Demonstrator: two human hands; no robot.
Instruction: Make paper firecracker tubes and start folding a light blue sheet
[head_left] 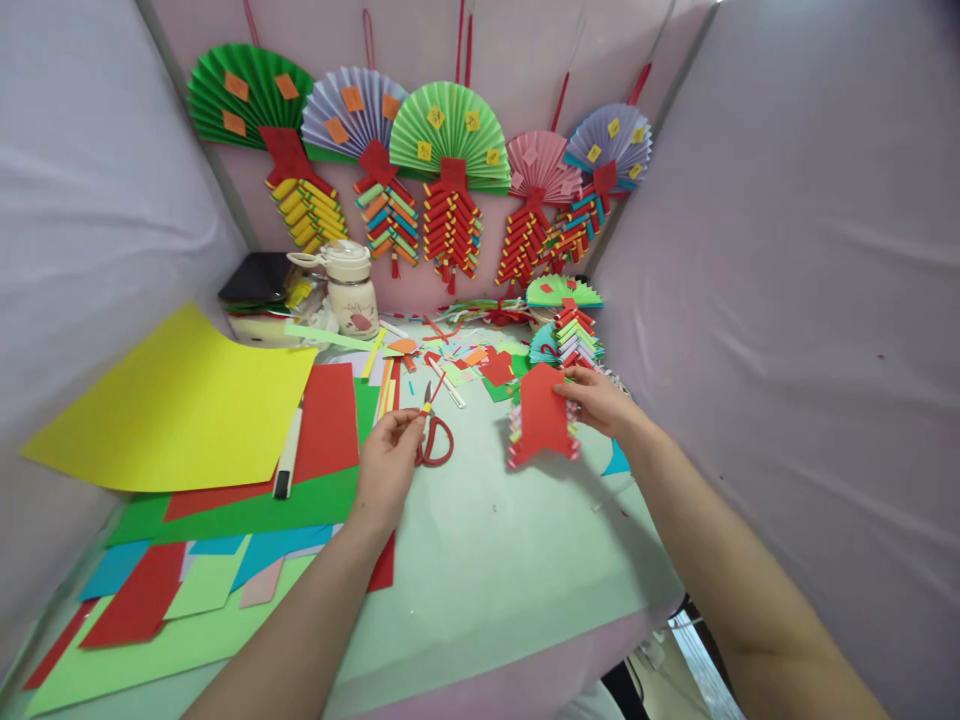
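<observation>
My left hand (391, 450) is closed in a pinch on a small red and yellow paper piece (427, 407), above the left part of the work surface. Scissors with red handles (448, 443) lie right beside those fingertips, blades pointing away from me. My right hand (596, 398) grips a red paper backing (543, 410) by its upper right edge, thumb on the front. Ends of small rolled paper tubes in several colours stick out along both sides of this backing. Its lower edge is notched, and it is held above the table.
Coloured paper sheets lie at left, a yellow sheet (187, 410) on top with a white cutter (288, 455) beside it. Paper scraps (480, 360) litter the back. A white bottle (352, 290) stands back left. Several fan ornaments (450, 135) hang on the rear wall.
</observation>
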